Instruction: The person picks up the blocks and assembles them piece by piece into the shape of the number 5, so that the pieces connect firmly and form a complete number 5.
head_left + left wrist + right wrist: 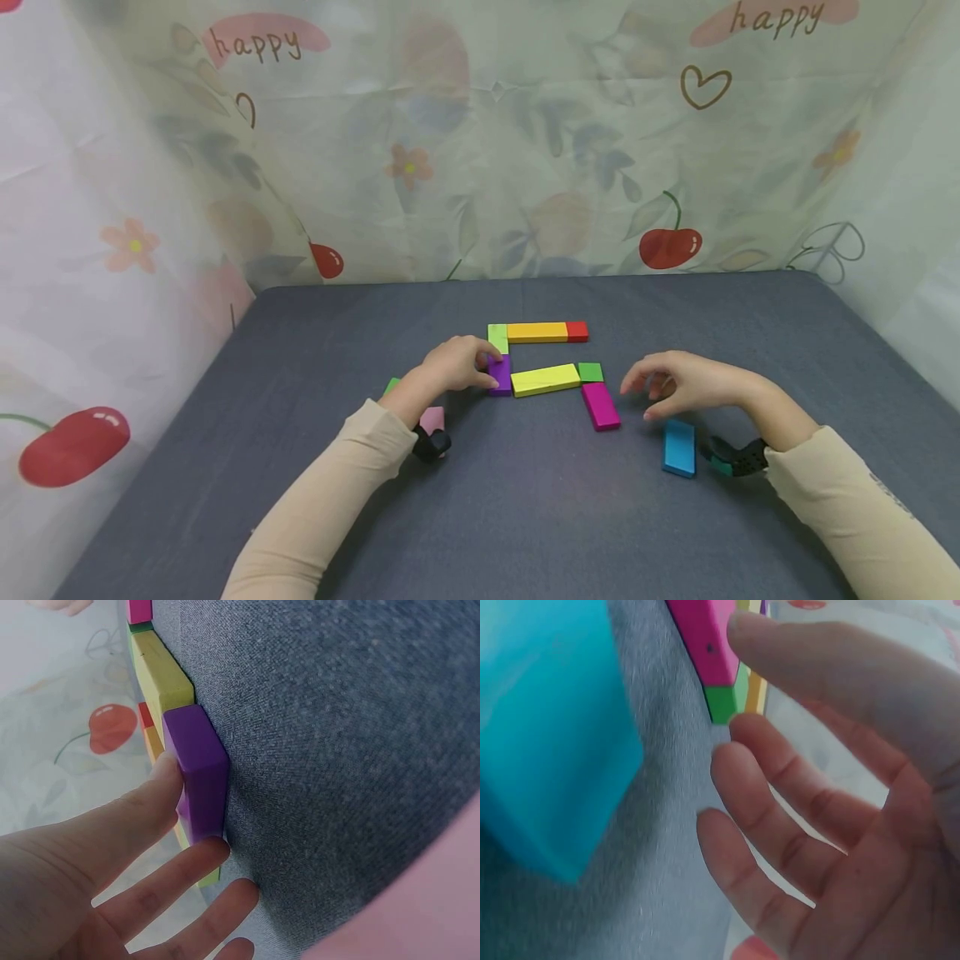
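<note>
Purple block lengthwise away; left hand seemingly touching.

We see the head view evenly and softly lit, with light that seems to come from above and through the pale printed curtain; nothing glares. Shadows on the grey cloth are faint, gathering only under the forearms in the lower half of the frame. The wide lens bends the picture at its edges, so the cloth's far border curves. In the left wrist view the purple block is fairly sharp, while the lower right corner dissolves into a pink blur. The right wrist view is softest: the blue block at upper left is out of focus, perhaps too near the lens.
</note>
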### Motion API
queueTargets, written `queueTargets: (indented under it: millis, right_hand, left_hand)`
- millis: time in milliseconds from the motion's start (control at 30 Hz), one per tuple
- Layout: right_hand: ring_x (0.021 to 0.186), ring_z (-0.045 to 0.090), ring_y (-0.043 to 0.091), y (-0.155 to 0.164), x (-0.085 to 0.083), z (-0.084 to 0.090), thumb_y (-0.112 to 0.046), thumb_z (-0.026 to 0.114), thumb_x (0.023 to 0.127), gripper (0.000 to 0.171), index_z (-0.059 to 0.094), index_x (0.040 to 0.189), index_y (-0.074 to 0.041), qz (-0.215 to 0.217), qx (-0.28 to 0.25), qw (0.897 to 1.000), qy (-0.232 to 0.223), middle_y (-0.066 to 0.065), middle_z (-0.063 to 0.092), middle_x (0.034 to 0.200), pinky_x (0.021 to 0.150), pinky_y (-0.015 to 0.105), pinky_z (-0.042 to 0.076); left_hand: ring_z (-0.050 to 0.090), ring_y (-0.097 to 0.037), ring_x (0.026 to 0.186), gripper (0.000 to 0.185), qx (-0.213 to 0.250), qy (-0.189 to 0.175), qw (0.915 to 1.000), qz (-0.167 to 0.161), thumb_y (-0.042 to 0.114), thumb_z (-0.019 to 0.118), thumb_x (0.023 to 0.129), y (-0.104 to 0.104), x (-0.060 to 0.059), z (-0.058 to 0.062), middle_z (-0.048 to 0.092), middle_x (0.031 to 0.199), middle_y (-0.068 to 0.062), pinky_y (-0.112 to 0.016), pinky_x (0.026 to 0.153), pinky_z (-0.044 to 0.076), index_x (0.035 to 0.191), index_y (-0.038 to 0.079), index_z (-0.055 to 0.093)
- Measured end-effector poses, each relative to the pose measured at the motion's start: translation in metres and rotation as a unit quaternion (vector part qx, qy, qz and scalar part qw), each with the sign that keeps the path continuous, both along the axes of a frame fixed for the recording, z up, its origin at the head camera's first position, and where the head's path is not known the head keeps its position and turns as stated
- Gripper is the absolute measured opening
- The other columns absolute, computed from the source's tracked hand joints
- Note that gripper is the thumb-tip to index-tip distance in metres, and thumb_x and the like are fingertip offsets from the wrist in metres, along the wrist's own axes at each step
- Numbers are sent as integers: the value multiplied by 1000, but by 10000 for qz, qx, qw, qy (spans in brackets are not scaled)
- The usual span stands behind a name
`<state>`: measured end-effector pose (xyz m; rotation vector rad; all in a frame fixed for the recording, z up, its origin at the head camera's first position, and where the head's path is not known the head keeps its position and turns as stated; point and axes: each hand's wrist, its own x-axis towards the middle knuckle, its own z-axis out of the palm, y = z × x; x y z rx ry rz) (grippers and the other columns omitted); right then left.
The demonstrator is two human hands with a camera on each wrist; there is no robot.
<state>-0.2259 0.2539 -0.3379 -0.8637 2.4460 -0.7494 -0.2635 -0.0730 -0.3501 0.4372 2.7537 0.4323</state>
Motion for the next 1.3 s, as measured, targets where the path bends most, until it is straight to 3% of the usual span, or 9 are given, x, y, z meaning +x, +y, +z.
queueTargets:
  millis: [367,633,933,1300]
  right_hand:
    - [90,56,18,28,4,0,-23,72,81,34,62,110,-9,284,-178,9978,-579,12,61,111,78,23,50]
    - [92,50,14,42,6,-5,-21,74,78,37,62,112,-11,371,-63,9920,-1205,8,57,113,80,24,46]
    - [89,49,10,43,10,-12,-21,75,76,36,62,109,-17,419,210,9917,-1195,4,54,108,76,25,43]
    - [83,47,10,40,10,-17,-17,74,75,31,62,104,-19,472,112,9927,-1102,2,53,103,68,22,42]
  left_hand:
    - [56,-18,92,44,4,-9,10000,25,29,74,80,1,2,2,65,109,-4,-33,81,48,122,23,62]
    - [56,-18,93,44,34,-9,10000,9,29,74,80,1,2,2,65,109,-4,-34,82,47,122,22,62]
    - [56,-18,93,45,26,-23,10000,23,30,74,80,0,1,2,65,109,-4,-34,82,47,122,23,62]
    - [55,-17,90,44,29,-6,10000,13,29,74,80,0,3,3,65,107,-4,-31,78,47,122,22,62]
